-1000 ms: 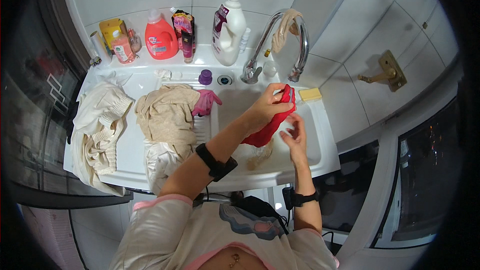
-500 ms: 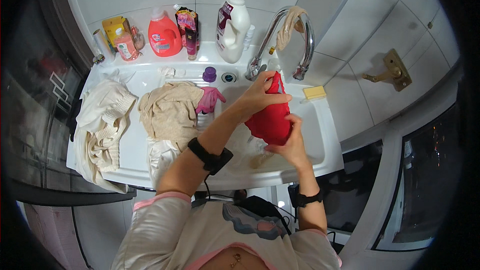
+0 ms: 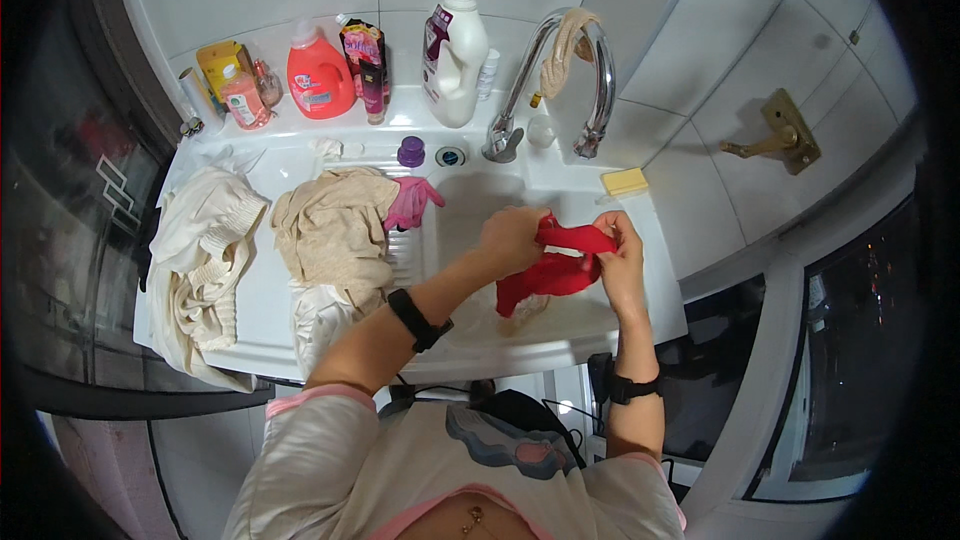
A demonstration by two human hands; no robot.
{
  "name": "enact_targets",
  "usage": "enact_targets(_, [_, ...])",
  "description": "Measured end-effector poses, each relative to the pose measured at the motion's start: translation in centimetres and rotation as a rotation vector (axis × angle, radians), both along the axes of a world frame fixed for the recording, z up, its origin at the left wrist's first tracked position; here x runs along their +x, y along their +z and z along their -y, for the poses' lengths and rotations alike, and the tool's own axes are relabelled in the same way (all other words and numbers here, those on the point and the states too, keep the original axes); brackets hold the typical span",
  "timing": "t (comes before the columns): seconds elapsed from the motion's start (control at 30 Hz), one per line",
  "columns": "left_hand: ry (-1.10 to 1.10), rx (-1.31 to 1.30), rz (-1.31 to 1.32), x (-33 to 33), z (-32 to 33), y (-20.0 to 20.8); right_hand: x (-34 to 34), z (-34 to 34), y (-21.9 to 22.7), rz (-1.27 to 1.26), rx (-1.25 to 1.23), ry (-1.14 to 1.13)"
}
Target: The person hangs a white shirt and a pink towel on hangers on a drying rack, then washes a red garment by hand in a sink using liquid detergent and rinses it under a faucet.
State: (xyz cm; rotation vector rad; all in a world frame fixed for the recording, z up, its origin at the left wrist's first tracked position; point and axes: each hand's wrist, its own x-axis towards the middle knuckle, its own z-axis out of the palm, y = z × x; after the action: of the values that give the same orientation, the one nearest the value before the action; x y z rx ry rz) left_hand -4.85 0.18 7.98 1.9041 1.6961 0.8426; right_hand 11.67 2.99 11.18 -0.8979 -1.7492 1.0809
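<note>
Over the white sink basin [image 3: 465, 210] I hold small red underpants [image 3: 552, 278], with a band of the cloth stretched between both hands and a gap under it. My left hand [image 3: 514, 239] is closed on the left end of the band. At the right end, my right hand [image 3: 624, 255] pinches the cloth between thumb and fingers. The lower part hangs into the basin, above a pale tan wet cloth or suds [image 3: 525, 315] that I cannot make out clearly.
A chrome faucet [image 3: 603, 90] with a beige mesh cloth draped over it arches behind the basin. Yellow soap [image 3: 625, 182] lies on the right rim. Beige clothing [image 3: 335, 230], a pink cloth [image 3: 410, 202] and white clothing [image 3: 205, 270] lie left. Bottles, including a red jug [image 3: 320, 80], line the back.
The red underpants have come lower and nearer to me, and are now spread sideways between my hands. My left hand moved down; my right hand moved slightly right and took the band's end.
</note>
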Motion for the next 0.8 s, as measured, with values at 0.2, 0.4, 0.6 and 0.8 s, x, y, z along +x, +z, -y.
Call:
enact_targets(0.2, [-0.254,-0.452,0.786,-1.8,0.2,1.2,2.3,-1.7,2.4,0.014,-0.384,0.265])
enact_targets(0.4, [-0.280,-0.633,1.583,-1.2,0.9,0.7,1.2,-2.1,-1.3,-0.038,-0.129,0.019])
enact_targets(0.6, [-0.310,-0.572,1.712,-1.2,1.6,2.9,-0.2,1.5,-3.5,-0.258,-0.351,0.208])
enact_targets(0.8, [-0.081,-0.385,0.974,-3.1,0.7,1.9,-0.2,1.2,-2.4,-0.246,-0.432,0.248])
